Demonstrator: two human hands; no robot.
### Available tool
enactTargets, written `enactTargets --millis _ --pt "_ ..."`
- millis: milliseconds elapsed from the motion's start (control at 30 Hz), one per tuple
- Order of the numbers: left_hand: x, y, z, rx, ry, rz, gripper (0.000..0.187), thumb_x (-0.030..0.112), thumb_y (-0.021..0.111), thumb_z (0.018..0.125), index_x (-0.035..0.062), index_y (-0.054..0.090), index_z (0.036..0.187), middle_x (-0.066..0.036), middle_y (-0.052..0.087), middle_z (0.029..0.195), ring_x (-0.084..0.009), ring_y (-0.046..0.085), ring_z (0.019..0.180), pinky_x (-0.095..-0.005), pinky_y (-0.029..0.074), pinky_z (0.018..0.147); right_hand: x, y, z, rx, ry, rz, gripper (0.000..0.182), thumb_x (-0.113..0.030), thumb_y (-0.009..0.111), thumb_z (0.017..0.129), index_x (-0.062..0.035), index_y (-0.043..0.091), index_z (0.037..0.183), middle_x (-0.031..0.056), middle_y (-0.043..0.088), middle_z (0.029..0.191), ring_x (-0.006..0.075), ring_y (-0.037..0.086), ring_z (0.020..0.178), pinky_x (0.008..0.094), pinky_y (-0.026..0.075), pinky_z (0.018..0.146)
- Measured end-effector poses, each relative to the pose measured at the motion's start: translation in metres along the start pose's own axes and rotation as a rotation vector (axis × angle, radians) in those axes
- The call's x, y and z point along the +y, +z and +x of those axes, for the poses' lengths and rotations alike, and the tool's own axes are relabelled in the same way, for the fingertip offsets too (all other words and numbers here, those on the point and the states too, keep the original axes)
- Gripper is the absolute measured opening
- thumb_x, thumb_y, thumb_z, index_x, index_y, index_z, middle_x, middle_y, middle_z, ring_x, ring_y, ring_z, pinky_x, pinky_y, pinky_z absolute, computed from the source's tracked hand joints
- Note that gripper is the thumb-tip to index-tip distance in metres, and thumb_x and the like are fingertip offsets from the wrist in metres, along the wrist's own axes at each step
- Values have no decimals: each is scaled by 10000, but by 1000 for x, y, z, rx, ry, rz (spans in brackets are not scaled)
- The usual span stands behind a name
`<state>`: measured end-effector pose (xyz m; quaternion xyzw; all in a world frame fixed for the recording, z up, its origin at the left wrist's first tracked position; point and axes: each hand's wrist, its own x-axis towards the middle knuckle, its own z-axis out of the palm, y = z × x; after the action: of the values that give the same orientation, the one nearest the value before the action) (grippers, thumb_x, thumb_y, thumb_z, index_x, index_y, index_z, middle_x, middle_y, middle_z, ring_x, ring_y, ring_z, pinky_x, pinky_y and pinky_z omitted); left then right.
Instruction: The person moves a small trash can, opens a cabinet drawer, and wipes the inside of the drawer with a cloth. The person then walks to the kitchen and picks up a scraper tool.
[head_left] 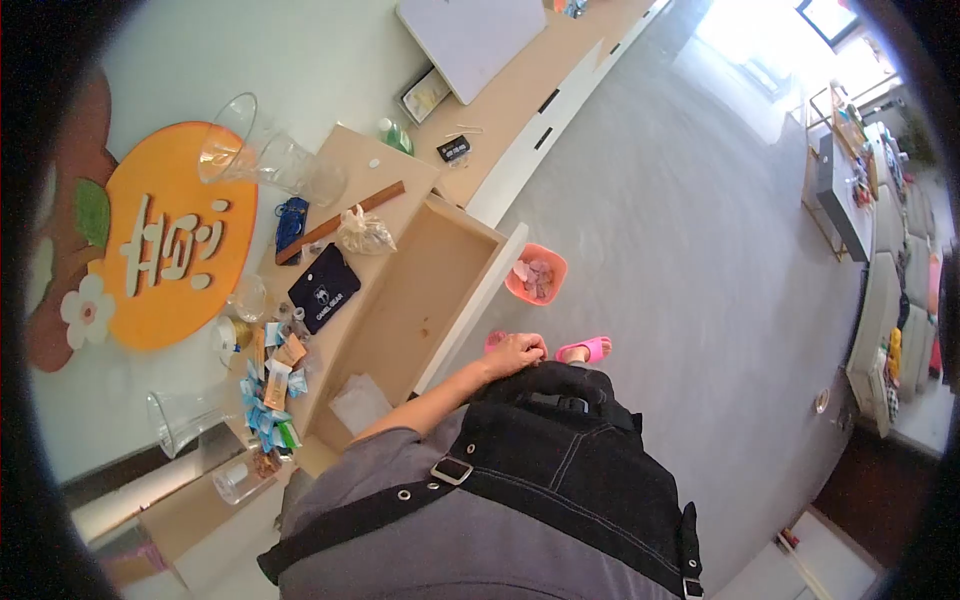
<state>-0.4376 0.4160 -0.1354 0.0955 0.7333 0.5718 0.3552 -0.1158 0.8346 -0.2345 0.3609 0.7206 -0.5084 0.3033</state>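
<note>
My left hand point(516, 355) is beside the front of the black apron point(540, 425), its fingers curled and partly hidden. Whatever it holds, if anything, cannot be made out. My right hand does not show. To the left of my hand is an open drawer point(400, 300) with a crumpled white bag point(360, 404) inside. Below my hand, on the floor, is a pink bin point(536, 275) with crumpled pieces in it.
The counter holds a dark pouch point(325, 288), a wooden strip point(350, 217), a plastic bag point(366, 232), glass vases point(290, 168) and several small packets point(275, 385). The white drawer front point(475, 305) juts out near my legs. Pink slippers point(597, 349) are on the floor.
</note>
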Motion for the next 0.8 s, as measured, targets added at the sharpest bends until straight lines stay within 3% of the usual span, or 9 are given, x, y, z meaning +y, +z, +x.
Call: enactTargets --millis 200,300,400,533,667,733,800 --pt "42 46 80 -21 -7 112 219 201 496 783 3 582 818 -127 605 730 -207 603 666 -337 461 627 -76 -65 41 13 -70 286 261 -161 563 831 -24 542 1052 63 609 821 110 580 697 238 442 587" --pt "51 73 140 -46 -29 273 252 239 492 788 7 583 827 -148 608 753 -247 603 691 -365 457 642 -105 -103 47 147 -40 434 261 -141 541 828 -31 532 1066 59 602 850 109 580 697 226 432 571" --pt "70 104 180 20 54 426 279 274 488 791 19 590 841 -167 609 775 -293 598 752 -392 452 677 -96 -155 50 244 -138 333 259 -149 498 845 -40 526 1079 73 599 921 124 592 775 241 442 602" --pt "64 126 222 52 -10 568 253 247 505 780 16 596 831 -173 615 793 -308 598 789 -399 453 708 -85 -204 44 487 -154 491 242 -122 477 839 -42 535 1059 67 598 911 134 599 738 247 450 599" --pt "57 121 254 9 -41 708 249 228 532 759 -6 608 797 -175 616 753 -292 607 724 -388 457 640 -81 -216 40 638 -116 637 227 -103 481 827 -36 545 1034 58 602 878 131 594 698 263 460 581" --pt "-3 92 295 -125 -230 636 245 206 531 757 -22 609 796 -169 606 679 -266 606 644 -378 451 582 -61 -202 51 644 -78 670 221 -91 488 820 -33 548 1024 57 606 853 126 588 688 263 462 577" --pt "-81 59 346 -223 -163 251 209 167 543 744 -27 615 766 -136 600 614 -228 595 564 -348 439 512 -42 -184 60 631 -48 649 217 -78 492 813 -28 549 1017 59 608 826 118 581 684 255 461 575"
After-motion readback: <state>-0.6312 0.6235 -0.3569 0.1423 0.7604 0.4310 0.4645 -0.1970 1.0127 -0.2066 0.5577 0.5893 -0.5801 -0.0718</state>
